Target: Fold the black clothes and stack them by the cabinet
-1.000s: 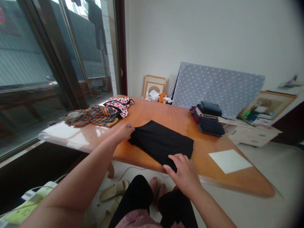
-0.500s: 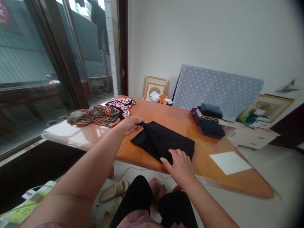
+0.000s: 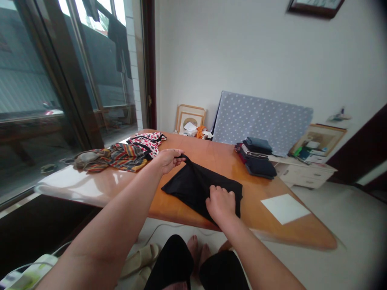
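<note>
A folded black garment (image 3: 193,181) lies on the wooden table (image 3: 193,143) in front of me; its exact kind is hidden by the folds. My left hand (image 3: 170,160) pinches its far left corner and lifts it a little off the tabletop, pulling the cloth into creases. Lower on the right side of the cloth, my right hand (image 3: 222,201) has its fingers curled in and gripping the fabric.
At the left lie a striped garment (image 3: 127,156) and a red-and-white patterned garment (image 3: 151,141). A stack of folded clothes (image 3: 259,159) stands at the back right. A white sheet (image 3: 285,208) is near the right edge. Slippers (image 3: 140,259) lie on the floor.
My right hand has gone from spread fingers to curled ones on the black cloth. The left hand keeps its pinch, with the corner slightly more raised. The view has shifted right and up.
</note>
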A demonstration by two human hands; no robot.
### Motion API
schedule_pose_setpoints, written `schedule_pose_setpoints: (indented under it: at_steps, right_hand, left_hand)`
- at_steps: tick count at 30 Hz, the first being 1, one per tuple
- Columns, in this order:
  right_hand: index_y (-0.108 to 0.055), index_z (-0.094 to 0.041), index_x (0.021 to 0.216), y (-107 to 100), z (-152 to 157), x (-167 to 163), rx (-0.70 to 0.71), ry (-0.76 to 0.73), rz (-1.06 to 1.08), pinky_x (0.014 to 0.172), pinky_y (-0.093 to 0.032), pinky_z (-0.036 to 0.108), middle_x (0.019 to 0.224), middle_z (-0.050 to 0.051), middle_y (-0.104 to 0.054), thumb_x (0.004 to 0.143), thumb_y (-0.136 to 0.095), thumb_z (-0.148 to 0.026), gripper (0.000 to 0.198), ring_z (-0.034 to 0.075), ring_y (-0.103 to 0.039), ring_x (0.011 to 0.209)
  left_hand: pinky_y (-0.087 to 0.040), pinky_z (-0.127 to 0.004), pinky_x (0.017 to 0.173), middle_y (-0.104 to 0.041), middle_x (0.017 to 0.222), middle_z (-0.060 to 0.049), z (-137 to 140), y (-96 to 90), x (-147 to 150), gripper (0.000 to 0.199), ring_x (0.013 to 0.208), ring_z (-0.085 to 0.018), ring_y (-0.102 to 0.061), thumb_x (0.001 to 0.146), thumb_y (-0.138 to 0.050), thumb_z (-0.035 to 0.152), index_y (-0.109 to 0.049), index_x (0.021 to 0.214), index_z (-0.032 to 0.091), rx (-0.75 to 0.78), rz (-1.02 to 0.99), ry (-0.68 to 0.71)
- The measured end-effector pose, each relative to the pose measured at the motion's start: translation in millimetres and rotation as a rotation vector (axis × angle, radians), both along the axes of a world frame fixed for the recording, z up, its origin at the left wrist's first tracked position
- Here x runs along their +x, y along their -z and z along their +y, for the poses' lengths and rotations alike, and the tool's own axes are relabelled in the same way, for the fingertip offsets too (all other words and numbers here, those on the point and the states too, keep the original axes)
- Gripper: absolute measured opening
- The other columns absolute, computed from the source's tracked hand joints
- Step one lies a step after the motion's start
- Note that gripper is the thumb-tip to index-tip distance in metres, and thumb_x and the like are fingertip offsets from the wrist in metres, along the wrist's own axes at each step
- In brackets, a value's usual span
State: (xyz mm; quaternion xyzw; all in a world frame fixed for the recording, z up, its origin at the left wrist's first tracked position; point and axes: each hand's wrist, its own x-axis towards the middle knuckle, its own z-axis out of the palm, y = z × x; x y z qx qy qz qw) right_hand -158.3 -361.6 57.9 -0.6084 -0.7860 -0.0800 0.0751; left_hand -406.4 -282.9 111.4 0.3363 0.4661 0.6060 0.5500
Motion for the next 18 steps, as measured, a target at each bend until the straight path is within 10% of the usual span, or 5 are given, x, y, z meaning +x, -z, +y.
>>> schedule_pose_setpoints:
  at_steps: [11, 18]
  right_hand:
    - [-0.07, -0.024, 0.093, -97, 80, 87, -0.056, 0.109, 0.034, 0.065, -0.038, 0.027, 0.093, 0.006, -0.072, 0.086, -0.051, -0.034, 0.022, 0.021, -0.065, 0.087]
    - [-0.074, -0.028, 0.098, -121, 149, 101, -0.011, 0.165, 0.113, 0.067, -0.041, 0.027, 0.097, 0.006, -0.073, 0.084, -0.051, -0.035, 0.028, 0.023, -0.066, 0.089]
  left_hand:
    - [-0.049, -0.021, 0.057, -0.071, 0.085, -0.008, 49, -19.0, 8, 0.017, 0.07, -0.015, -0.071, 0.076, -0.064, 0.012, -0.069, 0.093, 0.014, 0.106, -0.017, -0.008]
    - [-0.044, -0.02, 0.054, -0.073, 0.091, -0.007, 95, -41.4, 21, 0.024, 0.075, -0.017, -0.071, 0.073, -0.068, 0.021, -0.068, 0.097, 0.018, 0.109, 0.082, 0.021]
